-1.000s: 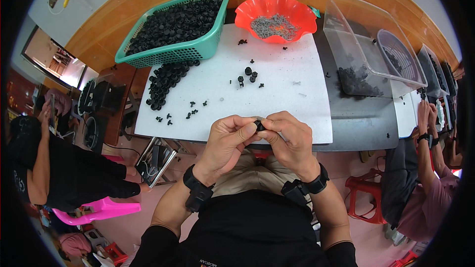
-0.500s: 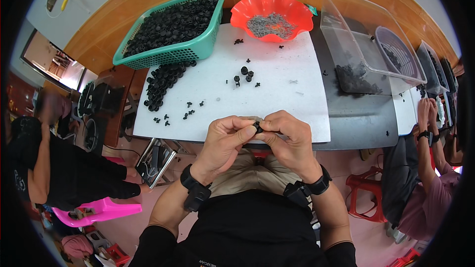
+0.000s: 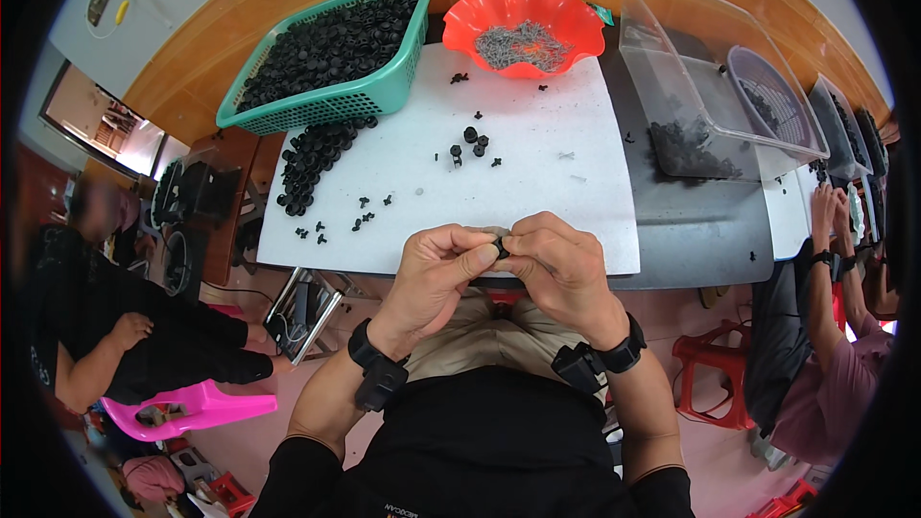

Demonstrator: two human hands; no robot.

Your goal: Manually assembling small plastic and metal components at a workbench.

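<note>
Between my two hands, just above the near edge of the white mat [image 3: 451,221], is a small round black plastic part [image 3: 500,247]. My left hand [image 3: 443,267] pinches it from the left with thumb and forefinger. From the right, my right hand [image 3: 558,264] pinches at the same part, its fingertips almost meeting the left ones. My fingers hide most of the part. Beyond my hands, a few round black parts [image 3: 470,135] stand on the mat. Small branched black pieces [image 3: 364,201] are scattered to the left, beside a heap of black round caps [image 3: 312,161].
A green basket [image 3: 384,94] full of black caps stands far left. Next to it, a red wavy-rimmed bowl [image 3: 460,11] holds thin grey pins. A clear plastic bin [image 3: 672,67] with black pieces sits at right. Co-workers sit on both sides; a red stool [image 3: 712,379] stands at lower right.
My hands keep their pinch on the black part, almost unmoved. At left, the co-worker's raised arm has come down toward their lap.
</note>
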